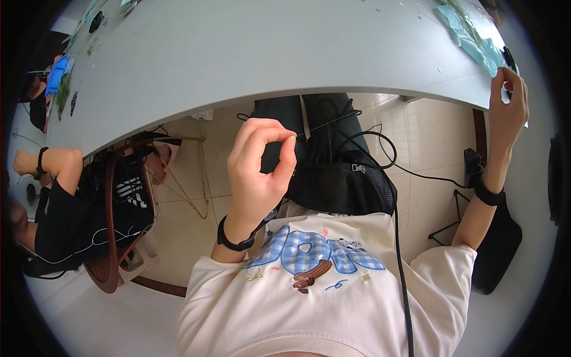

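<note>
My left hand [262,157] is raised above my lap, thumb and forefinger pinched together at the near end of a thin thread [327,123]. That thread stretches up to the right, across the table edge, toward my right hand [510,101]. My right hand is held far out at the right side of the table, its thumb and forefinger also pinched on the thread. Close to the right fingertips are a black pen-like object [508,56] and teal sheet material [470,38] with thin green sprigs on it.
The white table [267,47] curves across the front. A black bag [339,187] lies on my lap, with a black cable [399,256] running beside it. At left a person in black [77,214] sits in a brown chair [110,238], near green sprigs [63,95] and a blue item [57,74].
</note>
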Demonstrator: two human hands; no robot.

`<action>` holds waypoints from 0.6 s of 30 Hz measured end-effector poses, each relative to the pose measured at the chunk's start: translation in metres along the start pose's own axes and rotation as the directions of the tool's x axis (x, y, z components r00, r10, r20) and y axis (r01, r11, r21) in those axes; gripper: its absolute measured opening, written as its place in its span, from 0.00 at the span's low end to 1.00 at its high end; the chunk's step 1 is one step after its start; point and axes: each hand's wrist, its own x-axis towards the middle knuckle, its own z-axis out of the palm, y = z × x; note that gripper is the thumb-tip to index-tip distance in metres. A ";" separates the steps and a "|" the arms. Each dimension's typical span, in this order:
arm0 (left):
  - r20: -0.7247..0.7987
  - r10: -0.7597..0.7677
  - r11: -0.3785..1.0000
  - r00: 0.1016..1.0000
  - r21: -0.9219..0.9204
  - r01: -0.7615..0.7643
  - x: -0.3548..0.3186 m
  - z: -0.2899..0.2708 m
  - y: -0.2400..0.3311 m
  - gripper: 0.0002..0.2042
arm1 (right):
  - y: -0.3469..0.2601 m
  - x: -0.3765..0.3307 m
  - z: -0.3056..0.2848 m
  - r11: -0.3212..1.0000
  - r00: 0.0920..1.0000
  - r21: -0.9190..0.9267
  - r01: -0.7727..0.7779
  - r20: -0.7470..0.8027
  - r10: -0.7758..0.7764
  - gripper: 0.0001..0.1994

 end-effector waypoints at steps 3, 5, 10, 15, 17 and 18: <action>0.003 -0.007 1.000 1.000 0.000 0.007 -0.001 -0.002 0.000 0.04 | 0.022 -0.003 0.002 0.994 0.998 -0.083 -0.070 -0.002 0.070 0.07; 0.013 -0.018 1.000 1.000 -0.012 0.018 -0.001 -0.001 0.003 0.04 | 0.036 -0.005 0.003 0.983 0.991 -0.131 -0.130 -0.010 0.130 0.08; 0.050 0.003 0.999 0.999 -0.036 -0.001 0.000 0.004 0.006 0.04 | 0.052 -0.007 -0.002 0.973 0.985 -0.150 -0.173 -0.007 0.174 0.08; 0.005 0.027 0.999 1.000 -0.036 -0.027 0.002 0.003 0.008 0.05 | 0.036 -0.009 -0.008 0.472 0.808 0.789 -0.394 0.052 0.587 0.09; -0.016 0.095 0.995 0.995 -0.016 -0.095 0.002 0.001 0.006 0.06 | 0.014 0.003 -0.021 0.073 0.680 0.922 -0.381 0.226 0.698 0.09; -0.031 0.169 0.985 0.985 -0.008 -0.170 0.003 0.000 0.005 0.06 | 0.005 0.007 -0.029 -0.323 0.549 0.904 -0.279 0.426 0.719 0.08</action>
